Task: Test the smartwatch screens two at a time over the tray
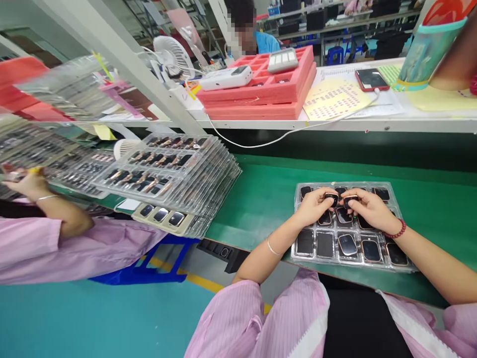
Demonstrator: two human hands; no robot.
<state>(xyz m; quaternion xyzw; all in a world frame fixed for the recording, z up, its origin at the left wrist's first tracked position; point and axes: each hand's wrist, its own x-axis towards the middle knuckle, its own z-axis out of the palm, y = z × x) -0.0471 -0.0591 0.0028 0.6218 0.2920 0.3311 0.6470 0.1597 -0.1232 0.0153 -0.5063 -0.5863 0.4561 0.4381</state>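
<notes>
Over a clear plastic tray [328, 266], my left hand [315, 205] pinches a small square smartwatch body [331, 199] with a dark face and gold-toned rim. Just beside it, my right hand [368, 209] grips a second watch body [350, 200] of the same look, close to the first one. Under and around both hands, the tray's pockets hold several more watch bodies, such as a dark-faced one [348, 244] lying slightly askew in the front row. Two front-left pockets show flat dark rectangles [325, 244]. My fingers partly cover the back rows.
A tall stack of filled clear trays [164, 174] stands left on the green bench [257, 194]. Above runs a white shelf [335, 125] with red foam trays [257, 110], a phone [371, 79] and a hanging white cable. At far left, a co-worker's hand [30, 184] reaches toward other trays.
</notes>
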